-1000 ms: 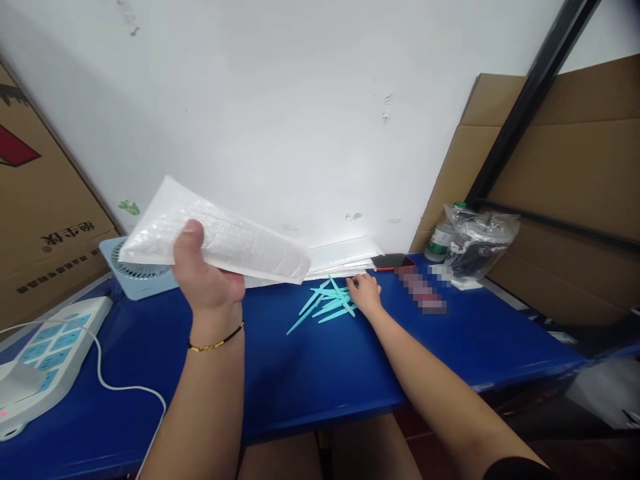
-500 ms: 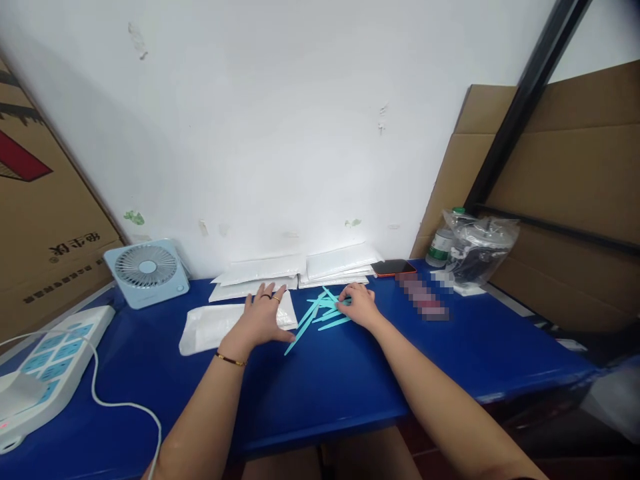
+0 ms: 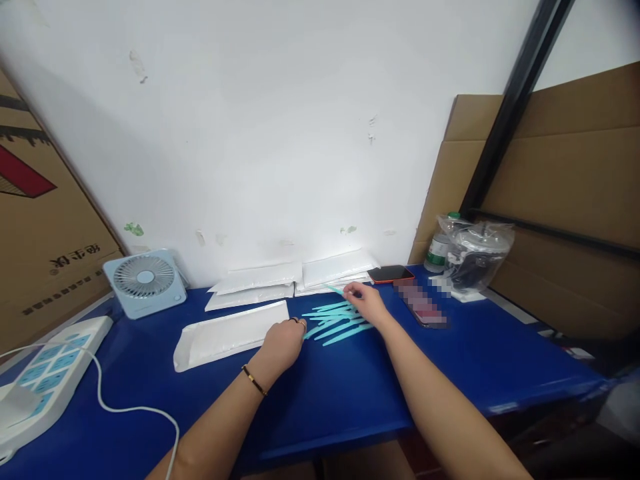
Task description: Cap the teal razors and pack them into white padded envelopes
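Observation:
Several thin teal plastic sticks (image 3: 336, 319) lie bunched on the blue table (image 3: 350, 393). My right hand (image 3: 366, 300) pinches one teal stick at the right end of the bunch, lifting it toward the wall. My left hand (image 3: 284, 341) rests curled at the left end of the sticks, its fingertips touching them, beside a white bubble mailer (image 3: 227, 335) lying flat. What its fingers hold, if anything, is hidden.
Stacks of white mailers (image 3: 300, 277) lean by the wall. A small blue fan (image 3: 144, 280) and a power strip (image 3: 40, 377) with a white cord sit left. A phone (image 3: 391, 273), a bottle (image 3: 440, 245) and a plastic bag (image 3: 475, 253) stand right. Cardboard flanks both sides.
My left hand laid the white mailer flat on the table, then slid right to the sticks. My right hand gathered the sticks into a bunch and lifted one.

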The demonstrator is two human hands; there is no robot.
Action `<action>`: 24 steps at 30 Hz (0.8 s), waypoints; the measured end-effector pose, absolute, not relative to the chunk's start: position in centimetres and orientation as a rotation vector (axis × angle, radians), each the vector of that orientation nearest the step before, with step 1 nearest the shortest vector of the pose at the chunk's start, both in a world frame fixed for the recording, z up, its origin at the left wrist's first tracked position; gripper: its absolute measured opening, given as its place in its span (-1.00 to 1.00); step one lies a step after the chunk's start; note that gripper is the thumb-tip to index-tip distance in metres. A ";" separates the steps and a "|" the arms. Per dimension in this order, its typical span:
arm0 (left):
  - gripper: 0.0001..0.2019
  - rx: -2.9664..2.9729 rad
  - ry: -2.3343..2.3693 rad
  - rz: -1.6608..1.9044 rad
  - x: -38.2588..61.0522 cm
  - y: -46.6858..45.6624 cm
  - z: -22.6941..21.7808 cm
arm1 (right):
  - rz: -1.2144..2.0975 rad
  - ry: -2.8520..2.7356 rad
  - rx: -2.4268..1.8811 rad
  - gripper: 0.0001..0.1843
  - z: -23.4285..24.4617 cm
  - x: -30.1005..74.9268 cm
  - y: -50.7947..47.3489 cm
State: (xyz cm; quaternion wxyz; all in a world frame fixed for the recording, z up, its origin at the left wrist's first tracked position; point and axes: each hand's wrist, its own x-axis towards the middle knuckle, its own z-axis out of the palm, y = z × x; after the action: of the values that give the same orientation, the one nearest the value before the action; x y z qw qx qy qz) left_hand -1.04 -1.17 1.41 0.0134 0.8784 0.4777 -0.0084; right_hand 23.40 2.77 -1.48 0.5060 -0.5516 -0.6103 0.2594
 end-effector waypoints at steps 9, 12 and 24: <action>-0.41 2.808 1.208 0.386 2.3 -1.9 -0.3 | 0.496 -1.683 -1.261 -0.76 -2.6 24.5 3.3; 0.01 2.783 1.240 0.306 3.5 -1.2 -1.5 | 0.573 -1.540 -1.329 -0.73 -3.6 25.0 3.2; -0.10 2.750 1.284 0.323 2.4 0.7 -2.2 | 0.973 -0.771 -1.123 -0.61 -2.3 21.4 0.4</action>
State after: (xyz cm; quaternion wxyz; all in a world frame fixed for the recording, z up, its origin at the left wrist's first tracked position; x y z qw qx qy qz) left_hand 2.38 0.70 -2.19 0.0447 0.9001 0.4202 0.1056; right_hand 21.43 0.36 -2.30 0.6699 -0.4981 -0.3419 0.4315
